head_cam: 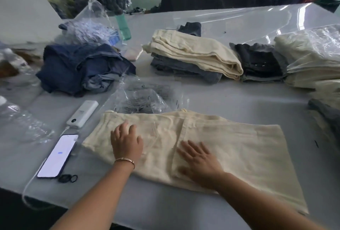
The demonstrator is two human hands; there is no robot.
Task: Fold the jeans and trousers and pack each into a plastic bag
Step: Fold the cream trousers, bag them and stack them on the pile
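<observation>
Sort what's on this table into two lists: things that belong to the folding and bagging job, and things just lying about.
Part of the job:
cream trousers, pressed flat by the left hand and right hand
empty plastic bags
folded stack
blue jeans heap
bagged trousers

Just lying about:
phone
power bank
hair ties
green bottle

so count-wise: one phone (57, 156), one power bank (82, 113), two hair ties (68, 178), one green bottle (123, 25), one cream pair of trousers (230, 148) spread flat, two hands on it.
</observation>
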